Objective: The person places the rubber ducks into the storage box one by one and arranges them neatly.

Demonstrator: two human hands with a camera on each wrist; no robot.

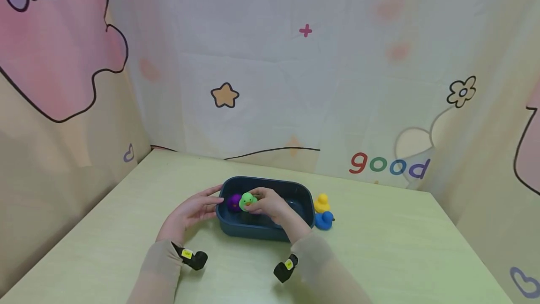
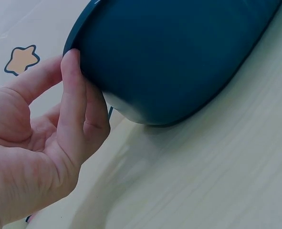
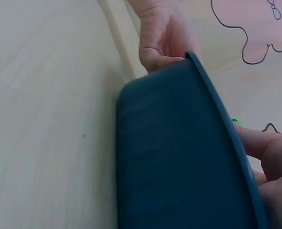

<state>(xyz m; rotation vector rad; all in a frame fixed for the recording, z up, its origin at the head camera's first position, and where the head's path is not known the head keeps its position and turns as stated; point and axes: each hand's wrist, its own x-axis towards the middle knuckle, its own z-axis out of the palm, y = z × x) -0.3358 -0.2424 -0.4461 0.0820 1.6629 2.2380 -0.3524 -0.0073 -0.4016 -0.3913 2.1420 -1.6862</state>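
Green duck: pinched at its body by the right hand, held just over the inside of the dark blue tub.
Handling: judged light, hollow and squashy; a soft pinch across the round body should be enough, and the smooth skin may be slippery.
Left hand: fingers kept straight and relaxed, thumb laid against the tub's left end wall; nothing is clasped.
Tub: rigid, smooth plastic, seated on the pale tabletop; best steadied at the rim or end wall.
Purple duck: seen inside the tub, just beside the green one.
Yellow duck and blue duck: set outside, touching the tub's right end.
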